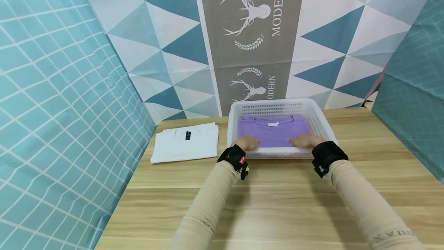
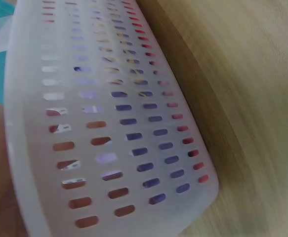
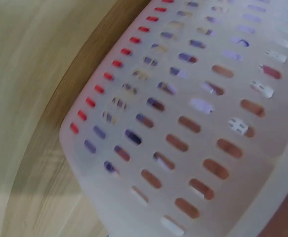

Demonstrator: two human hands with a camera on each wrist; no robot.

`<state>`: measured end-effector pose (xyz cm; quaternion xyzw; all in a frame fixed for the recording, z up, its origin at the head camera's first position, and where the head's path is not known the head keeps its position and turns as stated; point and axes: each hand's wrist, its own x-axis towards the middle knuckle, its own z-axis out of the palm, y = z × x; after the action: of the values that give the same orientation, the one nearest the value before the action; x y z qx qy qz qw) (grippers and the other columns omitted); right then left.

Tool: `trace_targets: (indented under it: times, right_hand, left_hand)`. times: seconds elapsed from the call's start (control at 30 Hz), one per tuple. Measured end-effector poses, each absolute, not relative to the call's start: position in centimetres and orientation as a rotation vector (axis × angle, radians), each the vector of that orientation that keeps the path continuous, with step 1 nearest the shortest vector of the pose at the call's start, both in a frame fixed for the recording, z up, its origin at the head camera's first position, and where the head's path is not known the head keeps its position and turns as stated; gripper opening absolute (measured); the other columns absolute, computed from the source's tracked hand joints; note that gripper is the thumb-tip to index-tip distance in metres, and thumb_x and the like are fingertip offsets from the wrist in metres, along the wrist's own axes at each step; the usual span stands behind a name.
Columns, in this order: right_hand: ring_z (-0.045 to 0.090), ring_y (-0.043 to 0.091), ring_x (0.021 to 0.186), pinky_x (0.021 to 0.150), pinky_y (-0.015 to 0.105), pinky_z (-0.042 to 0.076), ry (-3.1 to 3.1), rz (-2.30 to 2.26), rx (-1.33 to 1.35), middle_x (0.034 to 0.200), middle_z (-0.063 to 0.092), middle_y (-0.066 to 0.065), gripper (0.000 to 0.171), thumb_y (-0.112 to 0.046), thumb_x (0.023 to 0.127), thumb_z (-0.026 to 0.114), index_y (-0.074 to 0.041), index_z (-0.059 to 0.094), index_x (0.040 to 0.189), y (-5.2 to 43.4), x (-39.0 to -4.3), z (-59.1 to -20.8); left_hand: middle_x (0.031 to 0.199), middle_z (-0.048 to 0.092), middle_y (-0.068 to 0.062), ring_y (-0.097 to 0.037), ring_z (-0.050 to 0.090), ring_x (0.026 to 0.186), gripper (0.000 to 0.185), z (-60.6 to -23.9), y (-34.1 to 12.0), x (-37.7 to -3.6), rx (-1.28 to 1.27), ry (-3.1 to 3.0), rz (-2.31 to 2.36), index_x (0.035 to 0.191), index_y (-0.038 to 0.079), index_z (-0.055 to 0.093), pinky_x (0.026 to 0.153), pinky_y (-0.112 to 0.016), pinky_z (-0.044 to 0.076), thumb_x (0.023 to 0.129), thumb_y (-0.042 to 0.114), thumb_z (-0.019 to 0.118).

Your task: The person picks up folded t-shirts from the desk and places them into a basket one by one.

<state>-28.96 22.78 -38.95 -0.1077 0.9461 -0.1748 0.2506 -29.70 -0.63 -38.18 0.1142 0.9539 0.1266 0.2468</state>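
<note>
A wooden table [image 1: 284, 203] with a pale, straight grain fills the lower part of the head view. It is enclosed by hung cloths: a teal sheet with a white grid [image 1: 52, 107] on the left, another teal cloth [image 1: 412, 99] on the right, and at the back a backdrop of blue and white triangles [image 1: 156, 41] crossed by a grey banner [image 1: 251, 38] printed with a deer head and the word MODERN.

Against the backdrop, at the far middle of the table, a white slotted basket [image 1: 326, 126] is set. A folded purple shirt [image 1: 274, 128] is laid flat inside it, its small white neck label turned toward the back wall. Just left of the basket, apart from it, a folded white shirt [image 1: 187, 146] is laid on the wood.

The left hand [image 1: 247, 143] and the right hand [image 1: 305, 141] are placed over the near rim of the basket, one toward each near corner, and rest on the near edge of the purple shirt. Whether the fingers are flat or curled into the cloth cannot be told from the head view. Both forearms are covered by beige sleeves, and a black wrist strap is worn on each.

In both wrist views the near basket wall [image 2: 119, 128] [image 3: 193, 128] fills the frame; purple cloth and skin tones are glimpsed only through its slots, so the fingers are hidden there.
</note>
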Motion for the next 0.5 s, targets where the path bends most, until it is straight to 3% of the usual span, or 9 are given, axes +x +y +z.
trace_targets:
  times: [0.1, 0.23, 0.33, 0.43, 0.5]
  right_hand:
    - [0.044, 0.053, 0.128, 0.108, 0.058, 0.036, 2.635, -0.432, -0.283, 0.133, 0.049, 0.039, 0.058, -0.031, 0.105, 0.025, 0.014, 0.058, 0.120, 23.0, -29.0, -38.8]
    - [0.060, 0.043, 0.107, 0.098, 0.054, 0.045, 2.725, -0.369, -0.276, 0.116, 0.063, 0.033, 0.055, -0.028, 0.104, 0.029, 0.011, 0.067, 0.100, 23.2, -29.0, -38.5]
    - [0.054, 0.048, 0.118, 0.104, 0.055, 0.040, 2.692, -0.375, -0.259, 0.126, 0.054, 0.039, 0.057, -0.028, 0.104, 0.026, 0.016, 0.060, 0.115, 23.1, -28.9, -38.4]
    - [0.032, 0.057, 0.134, 0.113, 0.059, 0.029, 2.605, -0.412, -0.218, 0.141, 0.033, 0.044, 0.061, -0.030, 0.105, 0.021, 0.022, 0.039, 0.133, 23.2, -28.8, -38.7]
    - [0.023, 0.059, 0.136, 0.115, 0.060, 0.024, 2.558, -0.421, -0.198, 0.144, 0.025, 0.045, 0.063, -0.029, 0.104, 0.020, 0.024, 0.030, 0.136, 23.5, -29.0, -39.1]
  left_hand:
    - [0.156, 0.036, -0.011, -0.028, 0.033, 0.146, 0.054, -38.3, -0.6, -29.7, 0.307, 2.626, 0.338, 0.146, 0.007, 0.039, 0.120, -0.039, 0.029, 0.105, 0.039, 0.024]
    - [0.150, 0.045, -0.012, -0.028, 0.043, 0.140, 0.051, -38.5, -0.7, -29.8, 0.287, 2.705, 0.355, 0.141, 0.006, 0.047, 0.115, -0.038, 0.036, 0.105, 0.036, 0.028]
    - [0.141, 0.055, -0.015, -0.029, 0.053, 0.130, 0.048, -38.8, -0.8, -29.9, 0.271, 2.760, 0.361, 0.133, 0.002, 0.055, 0.108, -0.039, 0.044, 0.105, 0.033, 0.032]
    - [0.141, 0.055, -0.015, -0.030, 0.054, 0.130, 0.048, -39.1, -0.9, -30.0, 0.261, 2.769, 0.334, 0.132, 0.000, 0.056, 0.108, -0.038, 0.044, 0.105, 0.032, 0.032]
    - [0.143, 0.053, -0.014, -0.029, 0.052, 0.132, 0.048, -39.2, -0.9, -30.2, 0.244, 2.756, 0.325, 0.134, 0.001, 0.054, 0.109, -0.038, 0.043, 0.105, 0.032, 0.031]
